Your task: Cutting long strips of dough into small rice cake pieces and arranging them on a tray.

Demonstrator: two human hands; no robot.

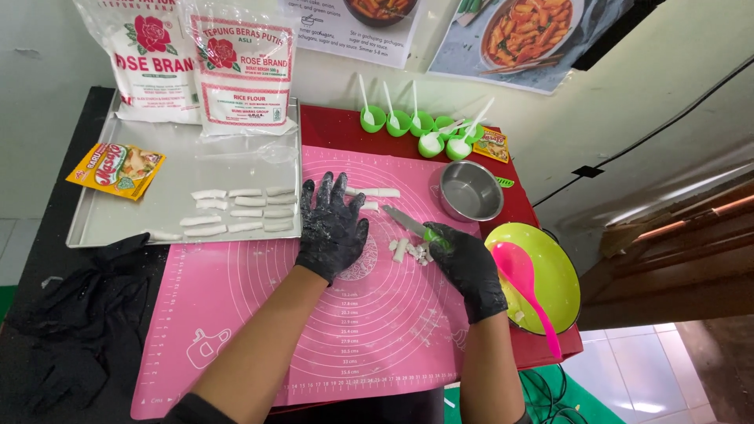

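My left hand (331, 228), in a black glove, rests palm down with fingers spread on the pink silicone mat (236, 298); whether anything lies under it is hidden. My right hand (465, 263), also gloved, grips a knife with a green handle (410, 223), its blade pointing up and left. Small white dough offcuts (408, 250) lie on the mat just left of that hand. A longer white dough strip (375, 192) lies beyond my left fingertips. Several cut white dough sticks (239, 212) sit in rows on the metal tray (102, 228).
Two flour bags (204, 67) and a yellow seasoning sachet (116, 169) are at the tray's back and left. Green measuring cups (420, 126), a steel bowl (470, 191), and a green bowl (550, 271) with a pink spatula (526, 286) stand right. Black cloth (75, 322) lies left.
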